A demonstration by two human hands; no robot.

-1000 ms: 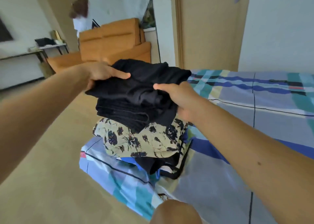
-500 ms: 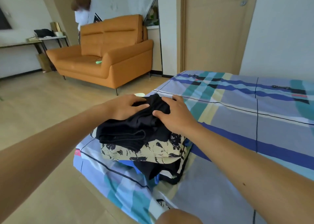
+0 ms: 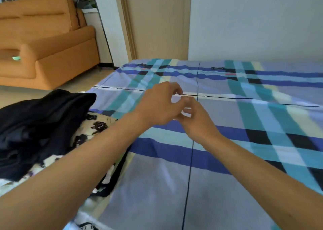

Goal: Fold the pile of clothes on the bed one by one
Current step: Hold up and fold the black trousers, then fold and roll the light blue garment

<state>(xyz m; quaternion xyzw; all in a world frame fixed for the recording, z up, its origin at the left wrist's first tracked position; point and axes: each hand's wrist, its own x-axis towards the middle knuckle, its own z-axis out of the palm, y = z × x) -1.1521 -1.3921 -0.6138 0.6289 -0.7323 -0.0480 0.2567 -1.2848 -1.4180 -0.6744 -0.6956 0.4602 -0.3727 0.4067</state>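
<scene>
The pile of clothes (image 3: pixel 52 133) sits at the near left corner of the bed (image 3: pixel 227 160), and everything else is placed from it. On top of the pile lies a crumpled black garment (image 3: pixel 40 121), bunched rather than flat. Under it is a cream garment with dark floral print (image 3: pixel 94 125), whose edge sticks out on the pile's right side. Lower still, a dark strap or hem (image 3: pixel 111 177) trails from the pile's near right edge onto the checked bedcover.

Both hands are to the right of the pile, well clear of it and held above the bare cover. The left hand (image 3: pixel 160 105) is nearer the pile, its fingers loosely curled with thumb and forefinger close together. The right hand (image 3: pixel 197 123) is just past it, farther from the pile, and its fingertips touch the left hand's. Neither grips any cloth (the picture is blurred here, so the finer lie of the fingers cannot be told). The left forearm crosses in front of the pile's right part.

Beyond the pile, across a strip of pale floor (image 3: pixel 73 84), stands an orange sofa (image 3: pixel 52 42) with a small green thing (image 3: pixel 16 58) on its seat. Beyond and to the right of the pile are a beige door (image 3: pixel 157 20) and a plain wall (image 3: pixel 253 20).
</scene>
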